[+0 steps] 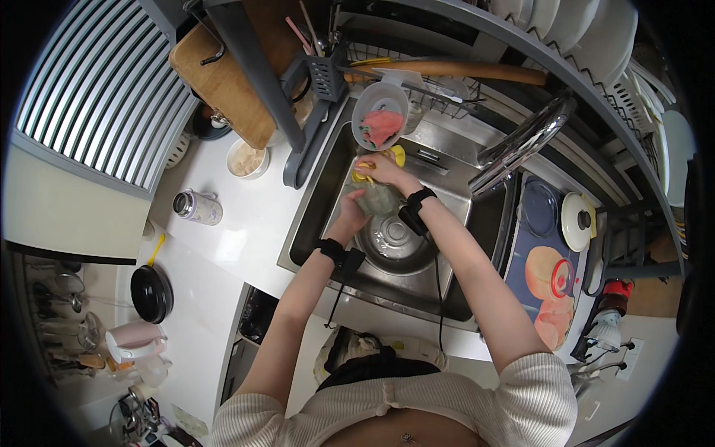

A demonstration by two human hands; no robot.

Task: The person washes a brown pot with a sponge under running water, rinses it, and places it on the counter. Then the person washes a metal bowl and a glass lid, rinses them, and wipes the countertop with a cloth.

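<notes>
Over the stainless-steel sink (455, 279), my left hand (351, 211) grips a clear, greenish container (381, 200) that lies tilted on its side. My right hand (385, 169) is at the container's upper end, with yellow material (363, 172), perhaps a sponge or scrubber, between its fingers. Another yellow piece (398, 155) shows just behind that hand. Below the container is the round metal drain (395, 237), wet and shiny. A translucent plastic tub (363, 100) holding a red-pink and green item (382, 127) hangs at the sink's back edge, close to my right hand.
The chrome faucet (519, 145) reaches in from the back right. On the left counter stand a white bowl (247, 158) with pale contents and a thermos flask (198, 207). A patterned mat (516, 262) at right carries lids (575, 222). A grey rack post (262, 78) rises at back left.
</notes>
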